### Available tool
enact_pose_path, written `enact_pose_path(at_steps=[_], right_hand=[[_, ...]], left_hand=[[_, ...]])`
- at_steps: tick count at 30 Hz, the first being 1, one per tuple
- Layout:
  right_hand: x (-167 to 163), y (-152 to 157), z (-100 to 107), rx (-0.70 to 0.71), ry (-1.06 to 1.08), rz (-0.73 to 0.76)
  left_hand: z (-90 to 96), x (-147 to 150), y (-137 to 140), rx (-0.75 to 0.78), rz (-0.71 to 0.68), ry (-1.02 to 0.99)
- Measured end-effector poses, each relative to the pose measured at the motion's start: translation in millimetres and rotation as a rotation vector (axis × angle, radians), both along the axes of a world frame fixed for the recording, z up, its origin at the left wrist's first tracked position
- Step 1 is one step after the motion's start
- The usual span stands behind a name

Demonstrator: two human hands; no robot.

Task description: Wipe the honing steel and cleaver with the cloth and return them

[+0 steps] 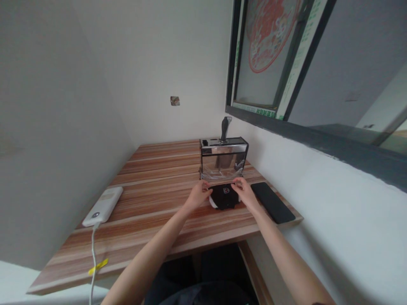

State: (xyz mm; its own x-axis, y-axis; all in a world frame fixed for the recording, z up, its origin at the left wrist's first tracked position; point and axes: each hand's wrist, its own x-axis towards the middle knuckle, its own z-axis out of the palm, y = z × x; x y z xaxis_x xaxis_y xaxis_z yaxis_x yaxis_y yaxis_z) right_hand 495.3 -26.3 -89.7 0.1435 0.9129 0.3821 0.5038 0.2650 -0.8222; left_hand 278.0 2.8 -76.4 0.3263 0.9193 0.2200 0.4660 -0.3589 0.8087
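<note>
A flat, rounded black piece (224,199) with a small pale emblem and white showing at its edges lies on the wooden table. I cannot make out what kind of thing it is. My left hand (199,194) pinches its far left corner between thumb and fingers. At the far right corner, my right hand (244,192) grips it in the same way. Just beyond both hands stands a box-shaped metal device (222,148) with clear, film-like sides and an upright black handle (225,128) on top.
A black phone (272,202) lies right of my right hand, near the wall. On the table's left sits a white power bank (103,206). Its white cable (93,250) runs over the front edge, beside yellow tape (101,264). A window frame (254,111) juts above the right side.
</note>
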Motion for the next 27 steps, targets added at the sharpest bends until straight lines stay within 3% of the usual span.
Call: enact_pose_path(at_steps=[6,18,23,27], right_hand=[[26,0,-12,0.004,-0.081,-0.104],[14,-4,-15,0.025,-0.277,-0.232],[14,-11,-7,0.097,-0.238,-0.270],[5,-19,14,0.160,-0.148,-0.284]], left_hand=[[-8.1,34,-7,0.106,0.039,0.061],[-15.2,23,-9,0.248,0.010,0.156],[-12.6,23,-13,0.271,0.026,0.098],[-1.8,15,-11,0.251,0.055,-0.019]])
